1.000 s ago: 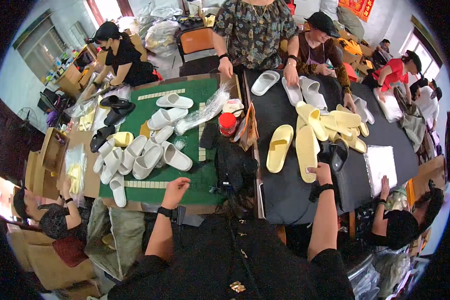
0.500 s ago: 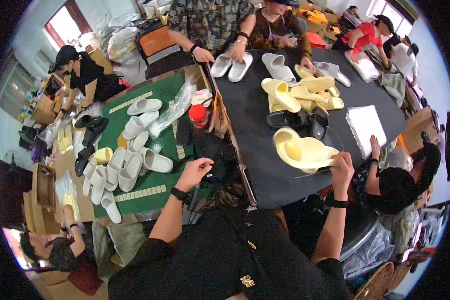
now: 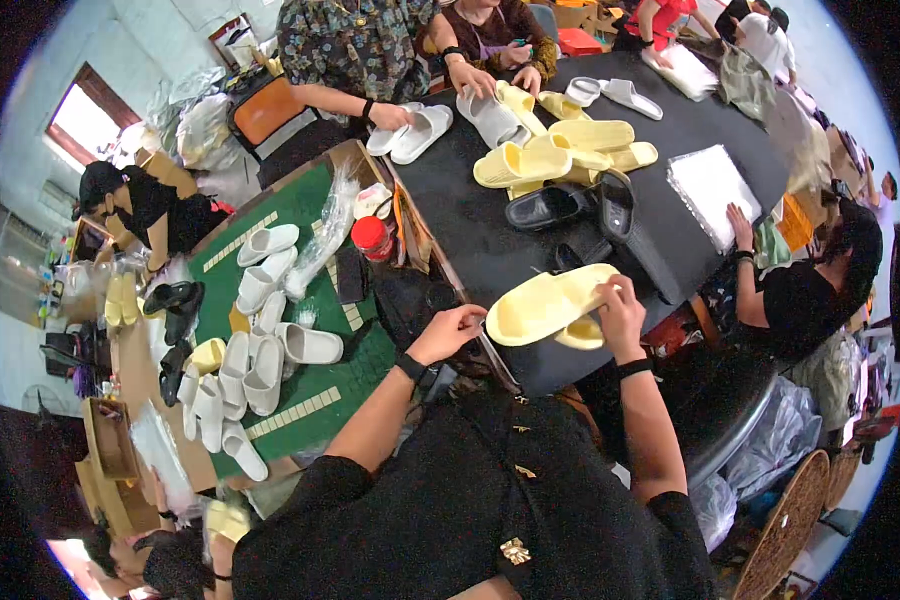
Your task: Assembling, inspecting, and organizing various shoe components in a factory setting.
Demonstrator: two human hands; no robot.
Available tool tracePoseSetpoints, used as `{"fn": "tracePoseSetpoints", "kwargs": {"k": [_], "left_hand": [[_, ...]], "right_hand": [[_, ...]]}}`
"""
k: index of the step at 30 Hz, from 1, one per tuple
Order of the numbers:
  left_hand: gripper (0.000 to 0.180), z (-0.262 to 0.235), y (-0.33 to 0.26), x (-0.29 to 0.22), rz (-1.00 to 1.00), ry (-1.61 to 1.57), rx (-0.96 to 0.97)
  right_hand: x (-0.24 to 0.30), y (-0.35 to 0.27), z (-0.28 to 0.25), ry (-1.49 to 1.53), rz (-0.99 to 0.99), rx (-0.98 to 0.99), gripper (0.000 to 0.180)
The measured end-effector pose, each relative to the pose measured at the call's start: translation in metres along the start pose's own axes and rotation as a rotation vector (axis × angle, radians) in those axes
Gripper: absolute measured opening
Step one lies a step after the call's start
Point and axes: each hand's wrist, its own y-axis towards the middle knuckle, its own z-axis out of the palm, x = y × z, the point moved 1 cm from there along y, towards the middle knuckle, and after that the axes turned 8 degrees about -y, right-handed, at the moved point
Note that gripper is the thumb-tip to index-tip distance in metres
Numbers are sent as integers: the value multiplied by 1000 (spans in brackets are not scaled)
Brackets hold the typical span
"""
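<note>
Slipper [image 3: 548,303] lies lengthwise between both hands: left hand [image 3: 454,330] grasps its heel, right hand [image 3: 620,312] its toe.

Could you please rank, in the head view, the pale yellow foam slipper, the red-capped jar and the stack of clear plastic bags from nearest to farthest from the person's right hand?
From the right hand:
1. Pale yellow foam slipper, touching the hand, just left of it.
2. Stack of clear plastic bags, up right on the black table.
3. Red-capped jar, far left by the green mat.
</note>
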Motion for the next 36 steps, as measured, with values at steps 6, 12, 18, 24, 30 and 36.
{"fn": "tracePoseSetpoints", "kwargs": {"k": [6,12,18,24,30,36], "left_hand": [[52,15,2,29,-62,-57,78],[53,36,-3,45,-193,-39,62],[61,41,-2,35,-248,26,48],[64,57,7,49,-285,10,186],[50,55,16,77,-188,-421,173],[57,46,16,61,-512,-1094,129]], "right_hand": [[28,0,16,87,25,233,47],[14,-33,40,156,341,308,39],[21,-88,52,405,513,812,30],[5,-109,49,447,537,761,23],[-14,-108,39,504,678,502,16],[-4,-106,38,625,793,516,28]]}}
